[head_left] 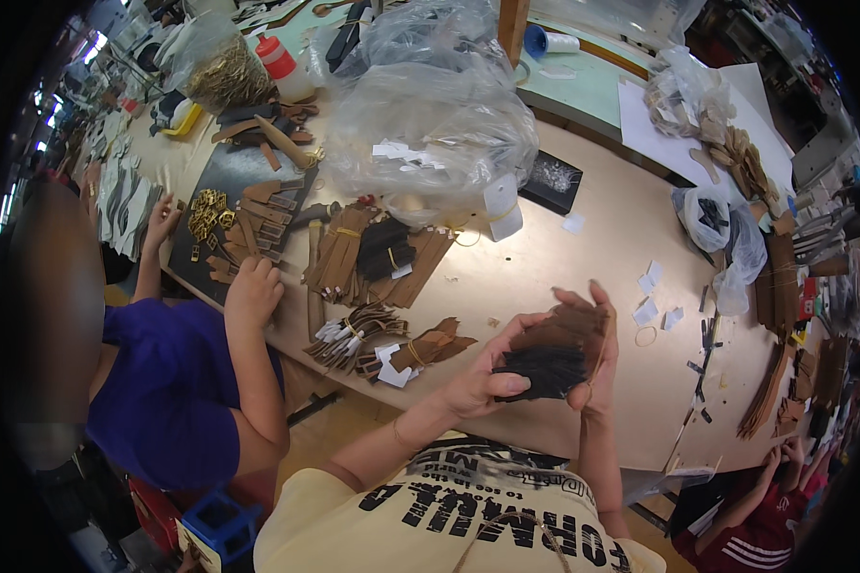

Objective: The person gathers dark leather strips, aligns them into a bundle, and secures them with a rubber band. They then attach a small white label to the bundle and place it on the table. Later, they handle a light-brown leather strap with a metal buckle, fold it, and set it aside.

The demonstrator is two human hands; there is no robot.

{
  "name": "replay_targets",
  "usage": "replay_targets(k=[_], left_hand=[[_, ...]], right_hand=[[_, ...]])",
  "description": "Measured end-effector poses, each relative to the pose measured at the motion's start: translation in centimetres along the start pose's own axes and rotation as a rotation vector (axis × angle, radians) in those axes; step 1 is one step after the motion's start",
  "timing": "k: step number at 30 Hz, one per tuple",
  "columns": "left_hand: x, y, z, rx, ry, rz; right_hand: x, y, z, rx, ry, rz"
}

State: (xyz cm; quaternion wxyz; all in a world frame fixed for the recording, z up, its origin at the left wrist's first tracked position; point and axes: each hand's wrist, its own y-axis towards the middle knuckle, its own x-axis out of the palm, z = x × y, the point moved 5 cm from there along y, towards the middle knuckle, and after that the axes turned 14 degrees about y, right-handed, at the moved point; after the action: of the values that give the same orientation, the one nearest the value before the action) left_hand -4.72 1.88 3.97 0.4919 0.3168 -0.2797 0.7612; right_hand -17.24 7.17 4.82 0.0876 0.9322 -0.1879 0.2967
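Above the near edge of the table I hold a bundle of black strips [543,374] with brown pieces [562,328] behind it. My left hand [483,384] is closed around its left end, thumb pressed on the black strips. On the other end, my right hand [597,374] cups the bundle, its fingers reaching up along the brown pieces. A thin band seems to run near the right hand, too small to be sure. To the left on the table lie banded brown leather strips [334,258], a black strip bundle [384,250] and brown pieces with white tags [430,346].
Large clear plastic bags [420,134] stand at the back. A co-worker's hand [254,291] touches brown straps beside gold buckles [210,218] on a dark board at left. White paper slips [646,310] and brown strips [769,387] lie at right, near another person's hands [784,454].
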Motion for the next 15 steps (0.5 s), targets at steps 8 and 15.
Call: replay_targets(k=[8,15], left_hand=[[0.9,-0.2,0.5,0.374,0.54,0.233],[0.5,0.0,1.4,0.69,1.101,0.399]], right_hand=[[2.7,0.1,-2.1,-0.064,-0.276,-0.014],[2.0,-0.6,-2.4,0.118,-0.164,0.085]])
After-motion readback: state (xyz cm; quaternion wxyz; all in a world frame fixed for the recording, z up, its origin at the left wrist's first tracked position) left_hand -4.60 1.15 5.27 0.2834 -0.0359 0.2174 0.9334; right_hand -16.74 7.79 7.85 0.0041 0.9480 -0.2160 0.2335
